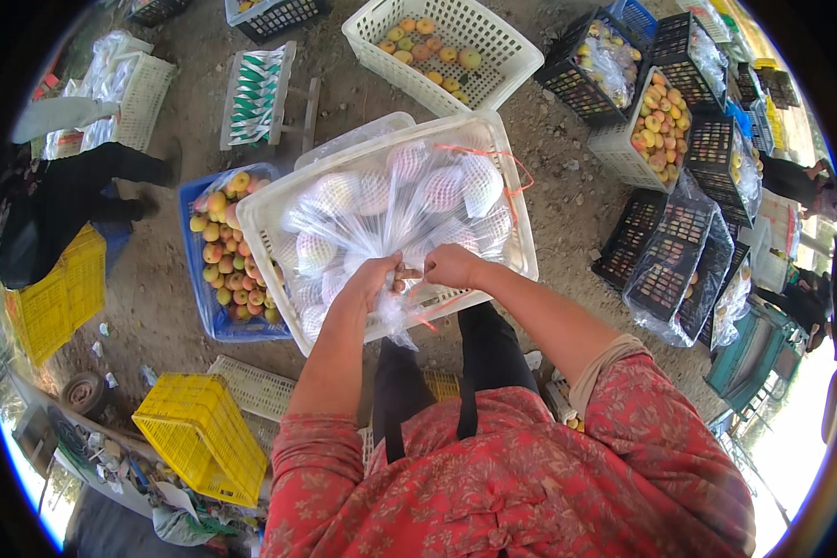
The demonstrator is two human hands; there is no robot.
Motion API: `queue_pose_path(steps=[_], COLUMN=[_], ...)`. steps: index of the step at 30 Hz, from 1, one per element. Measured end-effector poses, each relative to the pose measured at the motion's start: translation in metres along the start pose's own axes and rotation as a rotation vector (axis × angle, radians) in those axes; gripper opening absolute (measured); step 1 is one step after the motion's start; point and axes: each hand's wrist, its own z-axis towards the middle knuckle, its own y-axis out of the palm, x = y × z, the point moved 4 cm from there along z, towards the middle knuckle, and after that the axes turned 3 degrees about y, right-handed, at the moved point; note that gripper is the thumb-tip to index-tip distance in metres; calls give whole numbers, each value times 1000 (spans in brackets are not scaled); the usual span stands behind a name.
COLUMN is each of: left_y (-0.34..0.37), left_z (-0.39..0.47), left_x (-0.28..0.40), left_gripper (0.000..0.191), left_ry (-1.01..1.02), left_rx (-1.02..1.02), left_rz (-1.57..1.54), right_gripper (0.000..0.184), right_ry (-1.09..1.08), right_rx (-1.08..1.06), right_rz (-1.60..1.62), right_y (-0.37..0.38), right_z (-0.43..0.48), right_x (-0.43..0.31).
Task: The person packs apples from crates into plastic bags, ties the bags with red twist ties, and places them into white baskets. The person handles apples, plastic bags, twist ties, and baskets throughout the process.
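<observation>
A white plastic crate (523, 230) stands before me, holding apples in white foam net sleeves (443, 188) under a clear plastic bag (390, 223). The bag's mouth is gathered into a bunch near the crate's near side. My left hand (378, 279) is closed around that gathered neck, and the loose end hangs below it. Just to its right, touching or nearly touching, my right hand (450, 266) is closed with fingers curled, a strand of red twine by it. More red twine (518, 183) lies over the crate's right rim.
Left of the crate is a blue crate of apples (190, 258); beyond it, a white crate with some apples (453, 14). Stacked crates (610, 146) stand at right. A yellow crate (202, 432) lies lower left. A person in dark clothes (63, 202) is at far left.
</observation>
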Motion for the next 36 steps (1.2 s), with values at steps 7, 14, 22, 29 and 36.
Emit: queue_pose_path(steps=[7,14,22,29,36], left_y=[0,2,3,-4,-9], left_z=[-7,-11,-8,-8,15], left_x=[0,-2,-7,-6,-25], left_gripper=[34,32,33,39,50], left_ry=[2,43,35,269,555], left_rx=[-71,-200,-196,25,460], left_rz=[-43,-110,-157,229,805], right_gripper=[23,21,23,25,29], right_ry=[60,88,156,208,31], right_rx=[338,429,451,323,86], right_rz=[94,57,-47,-356,-248], right_y=[-42,-66,-75,-97,-75], right_z=[20,16,13,11,68], right_x=[5,7,-6,-29,-135])
